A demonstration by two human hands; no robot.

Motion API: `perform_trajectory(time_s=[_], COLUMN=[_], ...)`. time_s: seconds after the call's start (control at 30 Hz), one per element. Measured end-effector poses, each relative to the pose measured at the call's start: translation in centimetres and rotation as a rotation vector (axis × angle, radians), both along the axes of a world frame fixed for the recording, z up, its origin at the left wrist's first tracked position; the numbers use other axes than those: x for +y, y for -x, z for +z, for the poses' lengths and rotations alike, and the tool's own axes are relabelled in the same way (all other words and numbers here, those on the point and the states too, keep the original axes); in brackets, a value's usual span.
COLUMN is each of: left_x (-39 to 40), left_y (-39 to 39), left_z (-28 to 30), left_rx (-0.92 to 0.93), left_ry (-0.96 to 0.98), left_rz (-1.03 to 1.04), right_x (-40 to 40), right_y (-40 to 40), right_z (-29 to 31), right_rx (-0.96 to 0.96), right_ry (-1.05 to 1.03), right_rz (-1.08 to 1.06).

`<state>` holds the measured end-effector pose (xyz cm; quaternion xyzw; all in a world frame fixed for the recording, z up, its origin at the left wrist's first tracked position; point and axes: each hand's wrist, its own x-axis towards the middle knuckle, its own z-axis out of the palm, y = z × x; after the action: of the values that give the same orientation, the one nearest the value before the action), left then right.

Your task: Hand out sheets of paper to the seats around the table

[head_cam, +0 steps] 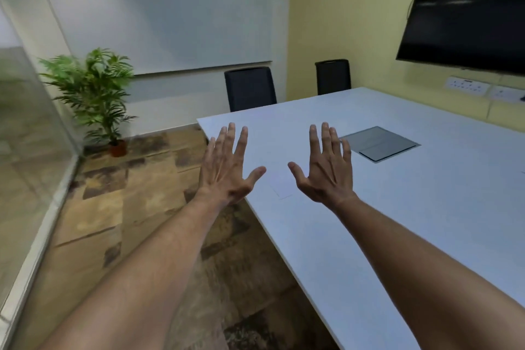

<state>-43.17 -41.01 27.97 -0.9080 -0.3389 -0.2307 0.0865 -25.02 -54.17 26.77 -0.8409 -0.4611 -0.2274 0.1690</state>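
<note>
A sheet of paper (279,187) is lying faintly visible on the white worktop (397,207) near its left edge, between the left hand (227,167) and right hand (326,170), both hovering with fingers (241,139) spread and grasping nothing. This seat looks served, so the next move is probably fetching another sheet, though no stack is showing. No readable writing is appearing anywhere.

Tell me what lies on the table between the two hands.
Head view: between left hand and right hand, a faint white sheet on the table.
</note>
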Motion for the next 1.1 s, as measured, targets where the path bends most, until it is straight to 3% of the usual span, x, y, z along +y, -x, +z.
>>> perform_trajectory(time_s=[0.37,0.77,1.1], left_x=[18.2,31.4,40.2], left_y=[-13.2,-27.0,-37.4], left_z=[-4.4,-10.5,-17.4], left_rx=[0.131,0.224,0.393], left_ry=[0.056,0.156,0.354], left_rz=[-0.172,-0.421,-0.672], right_x=[14.9,24.1,31.8], right_y=[-9.3,-17.3,-22.0], right_z=[-5.1,-9.7,-15.6], right_rx=[0.11,0.238,0.448], right_ry=[0.039,0.11,0.173], right_rz=[-0.198,-0.484,-0.779])
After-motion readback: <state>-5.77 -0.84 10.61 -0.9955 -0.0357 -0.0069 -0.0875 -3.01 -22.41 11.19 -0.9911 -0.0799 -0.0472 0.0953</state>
